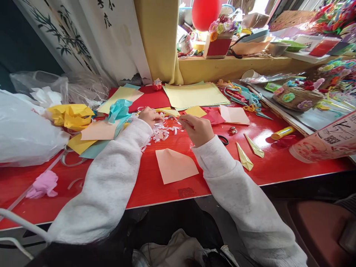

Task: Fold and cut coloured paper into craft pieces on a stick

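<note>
My left hand (pixel 151 116) is over the far middle of the red table, its fingers bent and pressed together beside a pile of white paper shreds (pixel 161 131). Across from it, my right hand (pixel 197 129) is closed in a pinch; whatever is in either hand is too small to make out. A pale yellow paper piece (pixel 171 112) lies just behind and between the fingertips. Nearer to me, a peach paper sheet (pixel 176 167) rests with one edge raised. Two folded yellow paper cones (pixel 244 157) lie right of my right forearm, near black scissor handles (pixel 223 140).
A white plastic bag (pixel 25 129), crumpled yellow paper (pixel 71 115) and teal paper (pixel 119 110) crowd the left. Stacked paper sheets (pixel 196 95) lie at the back. To the right are a glue stick (pixel 283 133), a printed cup (pixel 325 142) and a flower basket (pixel 299 95).
</note>
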`<act>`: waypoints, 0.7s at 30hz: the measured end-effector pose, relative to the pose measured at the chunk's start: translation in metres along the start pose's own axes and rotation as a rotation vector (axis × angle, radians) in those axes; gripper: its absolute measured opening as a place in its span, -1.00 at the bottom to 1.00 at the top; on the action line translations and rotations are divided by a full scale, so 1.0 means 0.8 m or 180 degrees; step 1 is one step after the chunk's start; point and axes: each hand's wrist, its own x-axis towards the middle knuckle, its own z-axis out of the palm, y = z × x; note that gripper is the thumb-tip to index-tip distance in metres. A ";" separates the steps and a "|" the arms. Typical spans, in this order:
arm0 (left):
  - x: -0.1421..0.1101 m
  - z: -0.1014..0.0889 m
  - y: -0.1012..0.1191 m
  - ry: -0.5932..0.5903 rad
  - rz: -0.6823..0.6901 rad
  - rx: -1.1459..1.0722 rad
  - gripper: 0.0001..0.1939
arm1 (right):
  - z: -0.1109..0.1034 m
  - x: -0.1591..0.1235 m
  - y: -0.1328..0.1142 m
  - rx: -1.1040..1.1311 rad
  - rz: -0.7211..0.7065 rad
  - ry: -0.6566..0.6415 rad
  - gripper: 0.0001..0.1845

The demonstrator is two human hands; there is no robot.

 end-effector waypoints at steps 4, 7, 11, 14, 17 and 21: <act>0.000 -0.002 -0.001 -0.0033 0.0032 -0.0012 -0.77 | -0.001 0.000 -0.001 -0.0058 0.0041 -0.0066 -0.76; -0.001 -0.007 0.002 -0.0078 -0.0133 -0.0100 -0.64 | -0.001 0.000 -0.001 -0.0091 0.0076 -0.0113 -0.75; -0.003 -0.012 0.006 -0.0193 -0.0455 0.0009 -0.74 | -0.001 0.000 -0.002 -0.0122 0.0092 -0.0132 -0.75; -0.005 -0.014 0.005 -0.0093 -0.0448 0.0077 -0.80 | -0.002 0.000 -0.003 -0.0131 0.0085 -0.0126 -0.76; -0.007 -0.015 0.001 0.0280 -0.0330 0.0018 -0.76 | -0.001 0.000 -0.003 -0.0135 0.0053 -0.0122 -0.76; -0.007 -0.022 0.000 0.0225 -0.0433 0.0061 -0.73 | -0.001 -0.001 -0.003 -0.0138 0.0012 -0.0118 -0.76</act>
